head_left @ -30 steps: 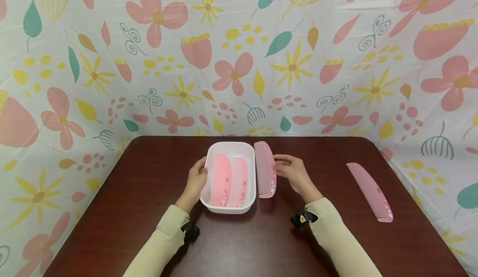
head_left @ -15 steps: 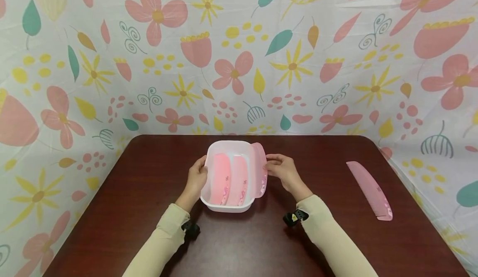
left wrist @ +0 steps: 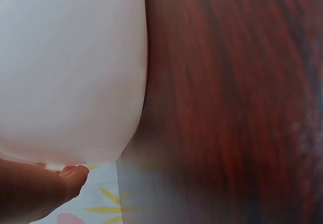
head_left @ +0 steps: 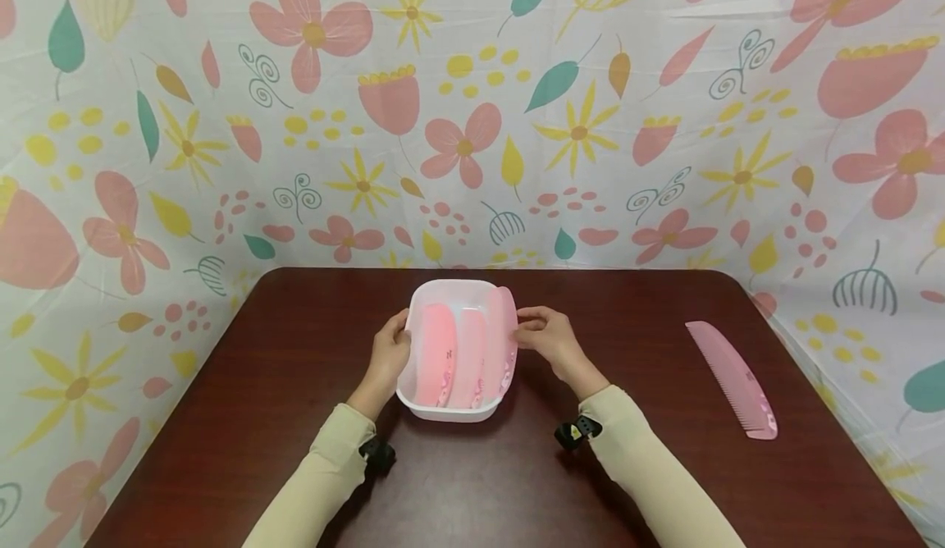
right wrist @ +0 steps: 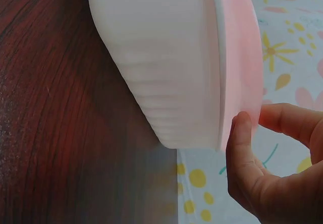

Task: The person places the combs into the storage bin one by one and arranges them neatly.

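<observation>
A white plastic tub [head_left: 450, 415] stands on the table, and my left hand [head_left: 389, 355] grips its left rim. In the left wrist view the tub's wall [left wrist: 70, 72] hides most of that hand [left wrist: 40, 191]. Two pink combs, one brighter [head_left: 437, 351] and one paler [head_left: 471, 359], lie side by side inside the tub. My right hand [head_left: 552, 341] pinches a third pink comb [head_left: 504, 331] by its curved back, over the tub's right rim. The right wrist view shows this comb [right wrist: 242, 57] upright above the rim, between thumb and finger.
Another pink comb [head_left: 734, 380] lies slanted on the right of the dark brown table [head_left: 472, 490]. A floral cloth [head_left: 472, 121] hangs behind the table and down both sides. Each wrist carries a black strapped camera.
My right hand has brought the comb leftward from beside the tub to over its right rim, its teeth side now inside. The left hand and the tub have stayed put.
</observation>
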Action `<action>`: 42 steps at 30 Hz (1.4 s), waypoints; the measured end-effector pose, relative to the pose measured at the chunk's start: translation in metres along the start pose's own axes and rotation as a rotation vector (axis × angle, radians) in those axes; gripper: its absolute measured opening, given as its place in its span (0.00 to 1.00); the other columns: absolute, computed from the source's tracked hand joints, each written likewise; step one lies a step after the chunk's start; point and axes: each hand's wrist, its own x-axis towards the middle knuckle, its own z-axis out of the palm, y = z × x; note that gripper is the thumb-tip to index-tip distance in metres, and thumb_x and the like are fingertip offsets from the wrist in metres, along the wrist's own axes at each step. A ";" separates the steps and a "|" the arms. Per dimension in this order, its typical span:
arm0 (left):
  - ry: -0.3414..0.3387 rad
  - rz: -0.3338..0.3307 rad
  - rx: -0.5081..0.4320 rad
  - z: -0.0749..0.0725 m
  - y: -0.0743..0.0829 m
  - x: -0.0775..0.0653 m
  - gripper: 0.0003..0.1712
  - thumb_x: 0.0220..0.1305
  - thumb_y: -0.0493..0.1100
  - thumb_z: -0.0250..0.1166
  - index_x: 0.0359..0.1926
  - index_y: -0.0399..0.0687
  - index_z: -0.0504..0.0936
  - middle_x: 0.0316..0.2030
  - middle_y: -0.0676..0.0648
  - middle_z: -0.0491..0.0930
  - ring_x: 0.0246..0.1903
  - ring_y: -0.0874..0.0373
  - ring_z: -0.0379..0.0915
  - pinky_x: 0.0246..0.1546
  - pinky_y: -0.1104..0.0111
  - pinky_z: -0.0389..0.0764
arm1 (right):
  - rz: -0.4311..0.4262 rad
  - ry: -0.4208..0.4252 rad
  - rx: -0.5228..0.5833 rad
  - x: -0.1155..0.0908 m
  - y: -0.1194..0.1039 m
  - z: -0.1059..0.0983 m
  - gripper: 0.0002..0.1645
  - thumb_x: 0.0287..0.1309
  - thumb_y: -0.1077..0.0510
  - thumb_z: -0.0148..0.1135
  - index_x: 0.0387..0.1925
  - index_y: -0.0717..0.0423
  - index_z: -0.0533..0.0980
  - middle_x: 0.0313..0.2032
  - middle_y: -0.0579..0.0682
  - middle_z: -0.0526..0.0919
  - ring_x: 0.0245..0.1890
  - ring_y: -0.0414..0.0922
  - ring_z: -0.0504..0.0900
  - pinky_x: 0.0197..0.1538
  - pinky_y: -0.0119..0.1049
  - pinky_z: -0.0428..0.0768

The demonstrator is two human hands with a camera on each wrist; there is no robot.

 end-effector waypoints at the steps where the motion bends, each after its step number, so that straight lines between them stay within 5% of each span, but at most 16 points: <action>1: -0.001 0.000 0.002 0.000 0.000 0.000 0.26 0.70 0.29 0.46 0.68 0.33 0.64 0.63 0.31 0.67 0.62 0.40 0.64 0.63 0.52 0.66 | 0.003 0.000 -0.005 0.000 0.000 0.001 0.27 0.54 0.69 0.64 0.56 0.70 0.71 0.41 0.66 0.80 0.32 0.46 0.84 0.51 0.53 0.79; 13: -0.004 -0.004 0.002 0.001 -0.002 0.004 0.26 0.70 0.29 0.46 0.68 0.34 0.63 0.63 0.32 0.67 0.62 0.41 0.64 0.63 0.53 0.67 | 0.041 0.009 -0.066 0.003 -0.001 0.012 0.31 0.52 0.67 0.68 0.58 0.70 0.69 0.38 0.64 0.82 0.34 0.53 0.85 0.49 0.52 0.81; 23: -0.004 -0.021 -0.004 0.000 0.000 0.003 0.26 0.70 0.29 0.46 0.68 0.34 0.63 0.63 0.32 0.67 0.62 0.41 0.64 0.64 0.53 0.66 | 0.002 -0.003 -0.077 0.001 0.004 -0.009 0.29 0.56 0.63 0.66 0.58 0.68 0.70 0.40 0.63 0.82 0.42 0.61 0.83 0.51 0.52 0.80; 35: -0.005 -0.024 -0.002 0.000 0.002 0.002 0.26 0.70 0.29 0.46 0.69 0.35 0.63 0.64 0.32 0.66 0.62 0.42 0.64 0.64 0.53 0.66 | -0.029 0.003 -0.092 -0.004 0.006 -0.048 0.28 0.61 0.63 0.62 0.61 0.67 0.67 0.45 0.65 0.80 0.39 0.48 0.85 0.54 0.48 0.79; 42: -0.007 -0.021 0.001 0.001 0.001 0.002 0.26 0.70 0.29 0.45 0.68 0.34 0.63 0.63 0.31 0.67 0.61 0.41 0.65 0.63 0.53 0.67 | -0.047 -0.016 -0.058 -0.003 0.008 -0.052 0.28 0.61 0.63 0.61 0.61 0.69 0.66 0.46 0.66 0.79 0.40 0.44 0.85 0.55 0.49 0.77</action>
